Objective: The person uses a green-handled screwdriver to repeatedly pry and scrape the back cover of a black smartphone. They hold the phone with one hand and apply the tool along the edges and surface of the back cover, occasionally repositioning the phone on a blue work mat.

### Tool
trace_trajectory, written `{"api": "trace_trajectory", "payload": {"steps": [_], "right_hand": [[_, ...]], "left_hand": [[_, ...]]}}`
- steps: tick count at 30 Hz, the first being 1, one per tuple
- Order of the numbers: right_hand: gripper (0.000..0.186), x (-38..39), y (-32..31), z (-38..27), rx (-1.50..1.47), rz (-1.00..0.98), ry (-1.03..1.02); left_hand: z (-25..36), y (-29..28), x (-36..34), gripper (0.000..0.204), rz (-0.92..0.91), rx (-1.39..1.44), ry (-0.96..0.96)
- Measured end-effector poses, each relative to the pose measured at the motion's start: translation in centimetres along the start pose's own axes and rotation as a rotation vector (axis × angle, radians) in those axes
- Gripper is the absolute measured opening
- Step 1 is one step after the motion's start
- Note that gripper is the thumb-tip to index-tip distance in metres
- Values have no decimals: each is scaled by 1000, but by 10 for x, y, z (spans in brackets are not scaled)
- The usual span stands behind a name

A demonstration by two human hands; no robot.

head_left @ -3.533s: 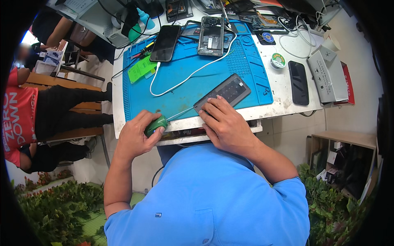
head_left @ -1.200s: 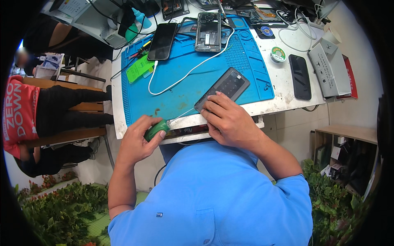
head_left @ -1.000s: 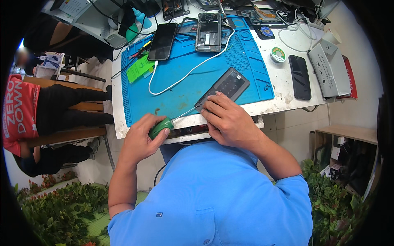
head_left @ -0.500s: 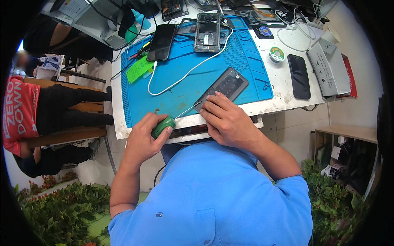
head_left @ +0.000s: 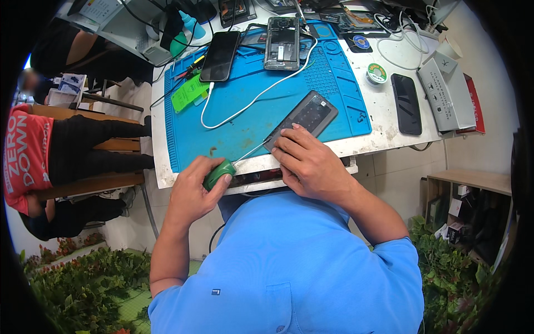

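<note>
My left hand (head_left: 197, 188), at the table's front edge, is wrapped round a green tool handle (head_left: 219, 173). From it a thin, pale, straight shaft (head_left: 248, 151) slants up to the right, and its tip meets the left edge of a flat dark phone panel (head_left: 309, 116). That panel lies slanted on a blue repair mat (head_left: 233, 139). On its near end rests my right hand (head_left: 307, 161), fingers bent and pressing it down; its thumb side is partly hidden. What kind of tool the green handle belongs to is hard to make out.
Farther back lie a black phone (head_left: 221, 57) on a white cable (head_left: 261, 94) and an opened phone (head_left: 282, 44). To the right are a solder spool (head_left: 376, 73), another phone (head_left: 406, 104) and a white box (head_left: 443, 92). A person in red (head_left: 30, 156) is at the left.
The green handle and my left hand have drawn back very slightly to the left. My right hand and the panel look almost unchanged.
</note>
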State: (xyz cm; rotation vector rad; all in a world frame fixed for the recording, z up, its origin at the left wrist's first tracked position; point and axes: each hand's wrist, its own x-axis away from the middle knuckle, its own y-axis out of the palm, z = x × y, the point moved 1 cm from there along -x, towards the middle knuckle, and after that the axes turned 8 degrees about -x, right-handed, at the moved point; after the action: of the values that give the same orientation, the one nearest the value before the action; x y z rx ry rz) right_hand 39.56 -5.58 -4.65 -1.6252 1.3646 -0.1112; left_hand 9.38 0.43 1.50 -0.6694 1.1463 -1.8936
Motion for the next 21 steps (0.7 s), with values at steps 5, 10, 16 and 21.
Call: {"api": "trace_trajectory", "payload": {"steps": [5, 10, 16, 21], "right_hand": [[44, 0, 0, 0, -4, 1, 2], [45, -1, 0, 1, 2, 10, 2], [45, -1, 1, 2, 3, 19, -1], [44, 0, 4, 2, 6, 37, 4]], "left_hand": [[-3, 2, -4, 34, 11, 32, 18], [0, -3, -11, 36, -8, -5, 31], [-2, -4, -15, 37, -12, -22, 47], [-1, -6, -20, 36, 10, -36, 66]]}}
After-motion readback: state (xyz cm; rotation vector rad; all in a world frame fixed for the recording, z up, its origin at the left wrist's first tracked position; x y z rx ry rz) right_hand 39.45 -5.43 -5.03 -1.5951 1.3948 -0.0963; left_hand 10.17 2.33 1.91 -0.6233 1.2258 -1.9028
